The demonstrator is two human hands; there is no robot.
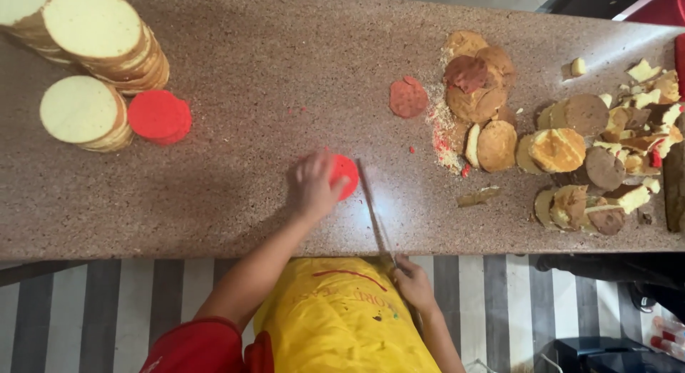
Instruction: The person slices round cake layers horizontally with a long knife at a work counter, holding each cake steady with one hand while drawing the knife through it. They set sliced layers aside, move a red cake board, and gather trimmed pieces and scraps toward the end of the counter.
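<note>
Pressing red cake (pixel 345 175) flat under left hand (pixel 314 186), steadying it beside knife (pixel 374 210) gripped in right hand (pixel 412 282).

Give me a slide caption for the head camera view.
Left hand steadies a red cake round while right hand holds a long knife.
</note>
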